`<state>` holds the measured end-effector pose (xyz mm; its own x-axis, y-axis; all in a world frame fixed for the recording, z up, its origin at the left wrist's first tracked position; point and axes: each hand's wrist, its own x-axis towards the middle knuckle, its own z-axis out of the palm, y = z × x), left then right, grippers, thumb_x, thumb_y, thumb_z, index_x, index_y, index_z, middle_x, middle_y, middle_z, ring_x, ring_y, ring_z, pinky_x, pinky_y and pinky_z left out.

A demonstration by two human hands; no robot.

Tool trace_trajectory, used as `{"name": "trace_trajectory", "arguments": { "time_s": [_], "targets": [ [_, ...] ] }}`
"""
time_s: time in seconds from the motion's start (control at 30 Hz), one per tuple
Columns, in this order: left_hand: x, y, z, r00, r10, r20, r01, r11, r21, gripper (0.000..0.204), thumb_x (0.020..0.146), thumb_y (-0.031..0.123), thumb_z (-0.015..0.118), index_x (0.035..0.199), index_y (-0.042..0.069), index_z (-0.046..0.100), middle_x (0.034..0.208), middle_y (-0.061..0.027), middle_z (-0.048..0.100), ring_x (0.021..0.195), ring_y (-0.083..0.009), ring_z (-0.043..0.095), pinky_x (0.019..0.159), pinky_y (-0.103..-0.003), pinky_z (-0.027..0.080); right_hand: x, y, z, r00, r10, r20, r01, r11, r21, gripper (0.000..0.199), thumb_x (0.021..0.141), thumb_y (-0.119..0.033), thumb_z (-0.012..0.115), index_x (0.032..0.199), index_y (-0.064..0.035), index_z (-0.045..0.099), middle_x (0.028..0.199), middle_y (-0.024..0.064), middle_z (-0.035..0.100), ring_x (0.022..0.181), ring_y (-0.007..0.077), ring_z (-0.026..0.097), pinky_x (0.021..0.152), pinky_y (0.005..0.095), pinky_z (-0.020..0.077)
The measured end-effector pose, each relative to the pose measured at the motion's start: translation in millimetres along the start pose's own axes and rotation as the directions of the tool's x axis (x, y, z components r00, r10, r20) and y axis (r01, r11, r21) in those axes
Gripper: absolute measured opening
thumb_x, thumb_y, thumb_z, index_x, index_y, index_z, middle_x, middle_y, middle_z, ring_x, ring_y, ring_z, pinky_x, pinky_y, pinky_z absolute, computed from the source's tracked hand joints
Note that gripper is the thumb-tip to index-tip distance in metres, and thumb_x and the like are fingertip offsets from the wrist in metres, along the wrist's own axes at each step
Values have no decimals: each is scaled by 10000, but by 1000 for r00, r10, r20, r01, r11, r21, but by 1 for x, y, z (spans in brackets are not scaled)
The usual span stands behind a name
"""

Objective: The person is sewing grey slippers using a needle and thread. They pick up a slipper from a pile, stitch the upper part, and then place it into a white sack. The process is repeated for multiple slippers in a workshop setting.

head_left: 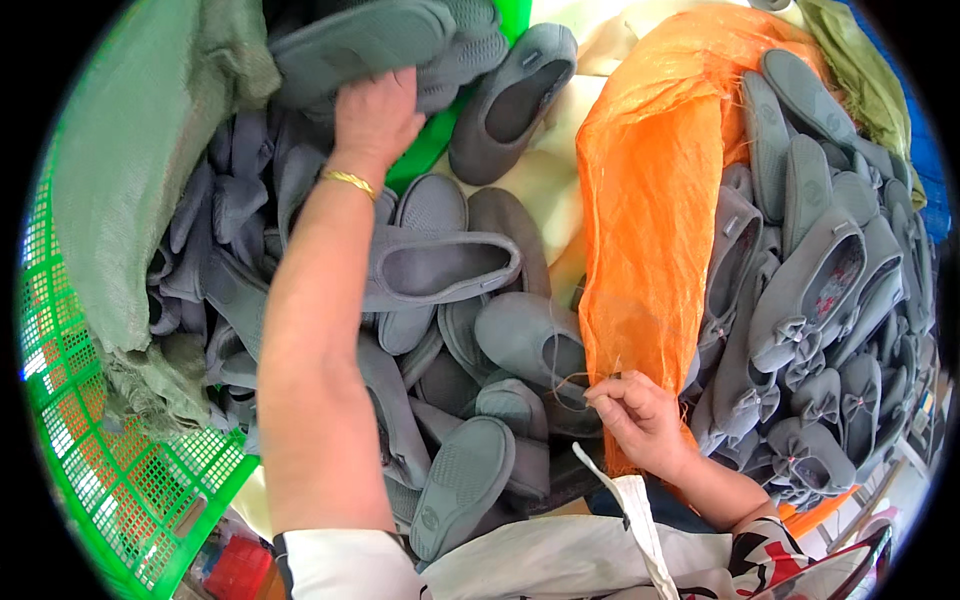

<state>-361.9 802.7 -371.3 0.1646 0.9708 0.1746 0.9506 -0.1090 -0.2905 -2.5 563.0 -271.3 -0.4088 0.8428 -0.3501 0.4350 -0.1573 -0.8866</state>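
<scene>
At the top left, my left hand, with a gold bracelet on the wrist, grips a grey slip-on shoe turned sole toward me. The shoe hides most of its fingers. Pinched between thumb and finger, my right hand has a thin loose thread in front of the hanging orange woven sack. Between my arms lies a heap of grey shoes, among them one on its side and one with its sole up. Another grey shoe leans beside the left hand.
A green mesh basket curves along the left, with a green woven sack draped over its rim. Many grey shoes with bows are piled at the right, beyond the orange sack. Pale yellow sheeting lies behind the middle heap.
</scene>
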Motion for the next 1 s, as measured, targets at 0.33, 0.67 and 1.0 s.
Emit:
{"name": "trace_trajectory", "arguments": {
  "time_s": [0.33,0.67,1.0],
  "targets": [
    [23,-14,-4,942,-256,-215,278,957,78,1069,635,338,860,1473,4,287,1434,-186,441,1318,-349,427,1081,-425,382,0,2,4,999,-32,30,33,999,-12,130,907,-42,653,1034,-47,682,741,91,531,674,229,562,627,319,460],
    [33,-6,-39,965,-253,70,255,967,-23,1040,579,306,882,1411,-47,368,1441,-204,442,1363,-354,386,1132,-434,346,267,-30,-64,844,-494,-211,332,789,-518,401,821,-245,740,1102,15,622,1011,155,638,935,265,636,841,338,512],
    [27,-20,-21,980,-138,144,167,964,-209,830,668,200,832,1352,-31,422,1410,-216,491,1355,-318,447,1140,-410,356,342,-29,-48,955,-140,-263,13,901,-433,431,773,-329,764,936,53,647,857,173,687,825,328,670,873,434,520]
  ]
}}
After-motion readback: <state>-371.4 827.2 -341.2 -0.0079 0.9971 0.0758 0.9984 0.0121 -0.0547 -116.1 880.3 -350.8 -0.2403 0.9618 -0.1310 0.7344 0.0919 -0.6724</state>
